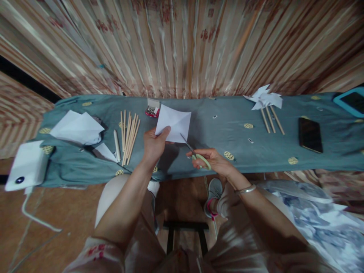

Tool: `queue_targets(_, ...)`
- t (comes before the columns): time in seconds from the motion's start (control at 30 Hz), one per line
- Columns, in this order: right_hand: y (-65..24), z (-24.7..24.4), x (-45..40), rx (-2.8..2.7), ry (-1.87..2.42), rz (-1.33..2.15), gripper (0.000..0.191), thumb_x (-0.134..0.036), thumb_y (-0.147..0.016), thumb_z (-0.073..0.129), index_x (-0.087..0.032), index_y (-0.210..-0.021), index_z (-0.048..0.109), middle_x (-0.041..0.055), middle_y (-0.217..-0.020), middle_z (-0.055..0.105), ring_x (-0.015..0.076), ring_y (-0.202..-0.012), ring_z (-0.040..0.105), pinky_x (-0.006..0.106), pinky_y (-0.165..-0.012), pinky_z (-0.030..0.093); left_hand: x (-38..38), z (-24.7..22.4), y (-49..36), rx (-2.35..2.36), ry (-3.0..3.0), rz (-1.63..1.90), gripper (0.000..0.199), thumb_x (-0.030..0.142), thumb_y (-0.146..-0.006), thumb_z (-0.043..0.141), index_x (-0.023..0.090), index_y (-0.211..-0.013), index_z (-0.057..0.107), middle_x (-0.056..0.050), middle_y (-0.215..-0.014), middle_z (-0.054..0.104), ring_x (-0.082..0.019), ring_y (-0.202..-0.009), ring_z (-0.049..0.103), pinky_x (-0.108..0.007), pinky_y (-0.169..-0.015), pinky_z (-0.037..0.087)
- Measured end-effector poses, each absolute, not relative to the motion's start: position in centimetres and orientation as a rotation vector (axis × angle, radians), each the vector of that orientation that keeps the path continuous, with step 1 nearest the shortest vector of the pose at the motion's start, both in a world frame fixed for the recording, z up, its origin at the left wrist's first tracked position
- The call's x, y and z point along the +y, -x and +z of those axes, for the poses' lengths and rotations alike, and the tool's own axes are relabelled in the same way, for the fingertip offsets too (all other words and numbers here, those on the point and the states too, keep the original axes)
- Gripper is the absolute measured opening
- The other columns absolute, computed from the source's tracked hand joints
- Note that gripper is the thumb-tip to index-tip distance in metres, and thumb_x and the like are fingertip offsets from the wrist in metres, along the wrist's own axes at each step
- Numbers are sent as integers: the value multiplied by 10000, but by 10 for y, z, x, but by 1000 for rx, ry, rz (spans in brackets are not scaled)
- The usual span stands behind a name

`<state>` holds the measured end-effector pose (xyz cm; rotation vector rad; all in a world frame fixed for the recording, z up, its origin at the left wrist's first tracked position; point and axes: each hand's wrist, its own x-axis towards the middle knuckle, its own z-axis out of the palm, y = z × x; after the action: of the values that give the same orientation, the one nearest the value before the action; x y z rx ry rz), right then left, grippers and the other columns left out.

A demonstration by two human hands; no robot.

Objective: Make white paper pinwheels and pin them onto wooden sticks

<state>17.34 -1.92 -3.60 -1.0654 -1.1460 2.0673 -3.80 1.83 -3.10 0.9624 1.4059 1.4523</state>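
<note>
My left hand (157, 141) pinches a square white sheet of paper (175, 120) at its lower left, thumb on top. Diagonal creases cross the sheet. My right hand (212, 160) holds scissors (203, 160) with pale green handles, the fingers in the loops. The dark blades lie over the paper's lower right corner area; whether they bite into it I cannot tell. Just behind the paper sits a small open box (152, 108) of shiny metal bits. Several wooden sticks (130, 138) lie left of my left hand, with a white pen-like stick (116, 145) beside them.
Folded white papers (76, 128) are piled at the left, near a white device (27, 166) with a cable. Finished-looking paper pinwheels (265, 99) on sticks lie at the right. Beyond them are a black phone (310, 134) and a blue-framed device (352, 101). A patterned curtain (182, 49) hangs behind.
</note>
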Motion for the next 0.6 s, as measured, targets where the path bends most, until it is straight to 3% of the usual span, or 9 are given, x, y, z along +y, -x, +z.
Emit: queue_targets(0.6, -168, -37, -17, -1196, 1141, 2000, 534, -478, -543, 892, -156, -944, 748, -36, -630, 647, 50, -539, 543, 209, -577, 477, 17, -33, 33, 1399, -930, 1417, 381, 458, -637, 775, 106, -769, 713, -46, -690, 699, -166, -575, 638, -286, -505, 577)
